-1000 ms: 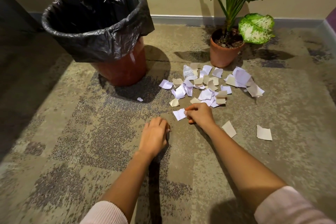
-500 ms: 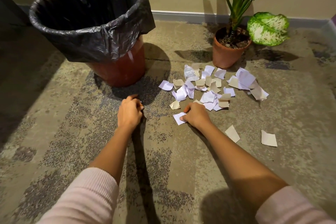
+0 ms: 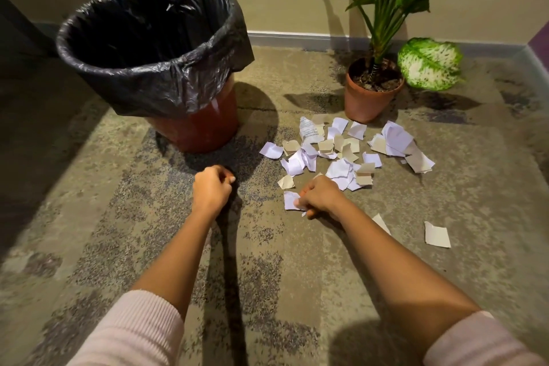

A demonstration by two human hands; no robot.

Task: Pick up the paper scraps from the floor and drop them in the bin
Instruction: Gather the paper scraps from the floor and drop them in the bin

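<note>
We judge the job barely begun: the black-lined bin (image 3: 184,89), toward the carpet's (image 3: 118,232) far-left corner, shows no paper inside, and the scrap pile (image 3: 341,166) lies mid-carpet by the potted plant (image 3: 368,98). Right hand (image 3: 319,197) pinches one white scrap (image 3: 288,199); left hand (image 3: 211,189) is curled — contents we cannot tell. The carpet is mottled, the wall (image 3: 282,3) along its far edge beige.

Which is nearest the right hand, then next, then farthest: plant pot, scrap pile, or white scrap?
1. White scrap, pinched by the right hand.
2. Scrap pile, just beyond the hand.
3. Plant pot, behind the pile.
</note>
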